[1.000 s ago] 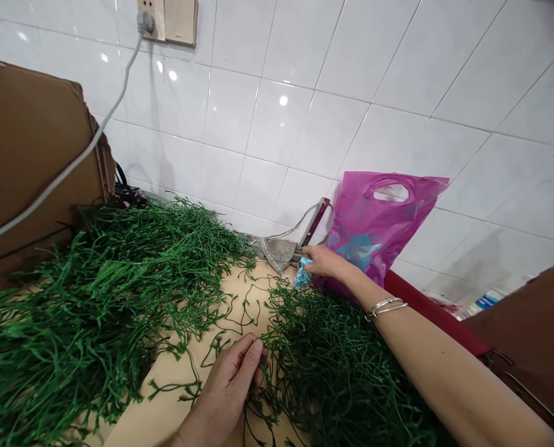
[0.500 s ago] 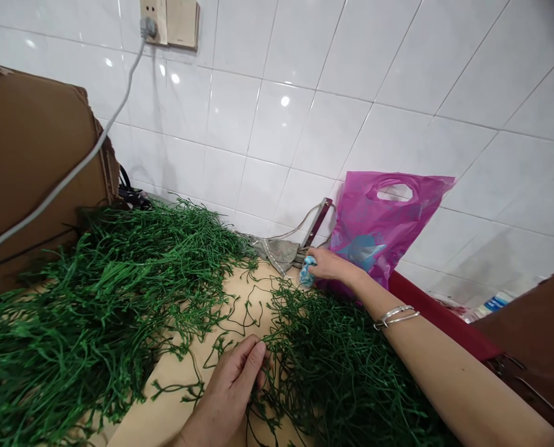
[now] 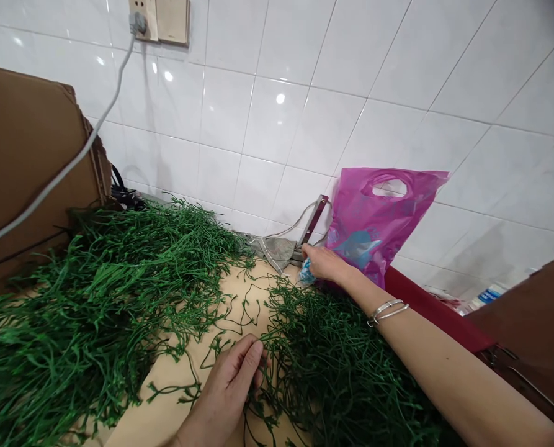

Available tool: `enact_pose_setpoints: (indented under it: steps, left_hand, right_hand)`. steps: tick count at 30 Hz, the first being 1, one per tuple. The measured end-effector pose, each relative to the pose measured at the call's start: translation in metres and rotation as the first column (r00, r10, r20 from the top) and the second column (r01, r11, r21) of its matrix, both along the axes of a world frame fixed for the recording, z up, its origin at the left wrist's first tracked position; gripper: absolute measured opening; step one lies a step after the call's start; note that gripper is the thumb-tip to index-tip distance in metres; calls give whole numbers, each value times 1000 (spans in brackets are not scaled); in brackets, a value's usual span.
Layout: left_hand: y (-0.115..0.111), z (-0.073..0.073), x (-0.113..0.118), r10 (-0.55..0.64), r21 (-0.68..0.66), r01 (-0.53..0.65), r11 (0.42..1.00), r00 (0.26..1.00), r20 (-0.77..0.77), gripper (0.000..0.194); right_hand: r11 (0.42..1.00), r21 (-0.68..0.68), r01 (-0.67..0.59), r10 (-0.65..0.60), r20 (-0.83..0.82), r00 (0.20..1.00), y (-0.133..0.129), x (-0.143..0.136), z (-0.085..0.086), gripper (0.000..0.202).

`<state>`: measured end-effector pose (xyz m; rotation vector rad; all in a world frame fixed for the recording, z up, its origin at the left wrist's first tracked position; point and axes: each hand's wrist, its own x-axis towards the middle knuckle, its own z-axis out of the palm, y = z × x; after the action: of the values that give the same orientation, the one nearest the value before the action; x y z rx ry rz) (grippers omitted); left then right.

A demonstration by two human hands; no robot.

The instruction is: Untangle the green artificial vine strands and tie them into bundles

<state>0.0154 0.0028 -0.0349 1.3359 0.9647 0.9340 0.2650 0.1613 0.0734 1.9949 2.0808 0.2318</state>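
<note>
My left hand (image 3: 232, 382) is closed, thumb against the bent index finger, with thin green artificial stems (image 3: 273, 336) coming out at the fingertips. Farther off, my right hand (image 3: 324, 263) is closed over a small crumpled blue-and-white piece (image 3: 306, 273), perhaps cloth or plastic, beside the pink plastic bag (image 3: 383, 217). Silver bangles circle that wrist. A dark green heap of artificial stems (image 3: 351, 366) lies under my right forearm. Another, larger heap of green stems (image 3: 104, 292) spreads at the left. Between them shows tan cardboard (image 3: 244, 285) with a few loose strands.
A brown cardboard box (image 3: 25, 155) stands at the left, with a grey power cord (image 3: 88, 146) passing in front of it from a wall socket (image 3: 144, 18). Behind are a grey cloth (image 3: 279, 250), a metal bar (image 3: 314, 218) and the tiled wall. A red edge (image 3: 439, 310) runs at the right.
The view has turned slightly, shifting the scene a little to the left. My right hand has closed further over the blue-and-white piece, so less of it shows. My left hand stays in place.
</note>
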Motion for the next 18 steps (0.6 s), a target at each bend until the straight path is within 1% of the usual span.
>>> enact_pose_setpoints:
  steps: [4, 7, 12, 14, 18]
  left_hand:
    - [-1, 3, -1, -18, -29, 18, 999, 1000, -6, 52]
    - [-2, 4, -1, -15, -67, 14, 998, 1000, -11, 55]
    - [-2, 0, -1, -31, -21, 30, 999, 999, -24, 54]
    - [-1, 0, -1, -25, -16, 25, 1000, 999, -30, 53]
    - [-1, 3, -1, -25, -5, 24, 1000, 999, -46, 53]
  right_hand:
    - [1000, -15, -15, 15, 29, 999, 2, -1, -2, 35]
    - [1000, 10, -9, 8, 47, 999, 2, -2, -3, 35]
    - [996, 83, 20, -25, 56, 998, -2, -5, 0, 36]
    - [997, 75, 28, -32, 51, 998, -2, -5, 1, 36]
    - [999, 8, 34, -34, 22, 999, 5, -4, 1, 33]
